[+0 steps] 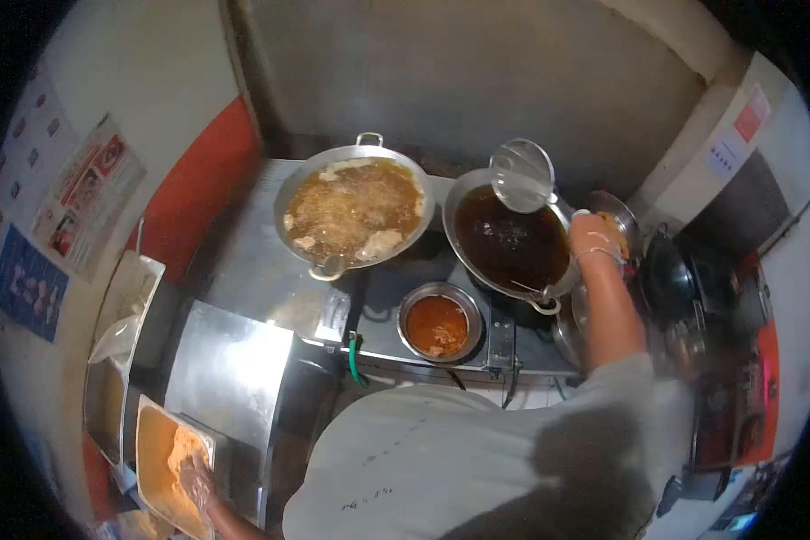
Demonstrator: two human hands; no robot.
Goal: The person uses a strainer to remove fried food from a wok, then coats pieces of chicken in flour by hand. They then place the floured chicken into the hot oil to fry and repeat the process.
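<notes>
My right hand is closed round the handle of a round mesh strainer, which is held over the back edge of a wok of dark oil. Low on the left, my left hand reaches into a rectangular tray and touches an orange, batter-like mass; its fingers are partly hidden and blurred there. Pale pieces of food fry in the bubbling oil of a second wok, left of the first.
A metal bowl of reddish-brown liquid stands in front of the woks. A bare metal work surface lies at the left beside a long container. More bowls and a dark pot crowd the right side. A wall rises behind the woks.
</notes>
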